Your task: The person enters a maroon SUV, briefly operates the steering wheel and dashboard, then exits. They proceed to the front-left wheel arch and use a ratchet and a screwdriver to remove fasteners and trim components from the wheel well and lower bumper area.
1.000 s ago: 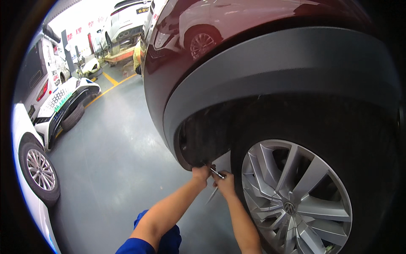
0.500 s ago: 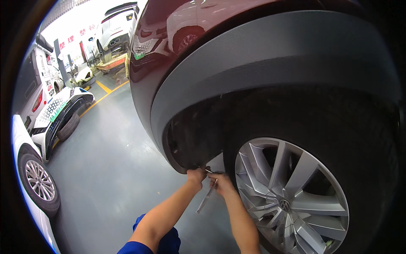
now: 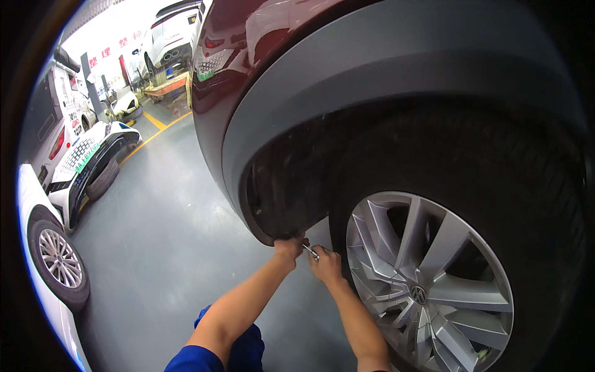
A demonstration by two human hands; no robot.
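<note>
My right hand (image 3: 326, 266) is closed around a silver ratchet wrench (image 3: 314, 253), just left of the wheel. Its handle is mostly hidden by the hand. A thin shaft runs from the tool's head up and left into my left hand (image 3: 289, 247), whose fingers are wrapped about it. That hand is against the lower front corner of the dark wheel arch liner (image 3: 288, 198), under the grey arch trim (image 3: 245, 214). What the tip of the shaft meets is hidden behind my left fingers.
Right of my hands stands a tyre with a silver spoked rim (image 3: 427, 288). The dark red car body (image 3: 214, 93) rises above. On the grey floor (image 3: 167, 248) at the left are a white car's wheel (image 3: 60, 257), a detached bumper (image 3: 83, 161) and a loose tyre (image 3: 103, 181).
The wrench handle, hanging down below my right hand before, has swung out of sight behind it. My right hand has moved slightly right, and the wrench's head now shows. My left hand stays at the liner's corner.
</note>
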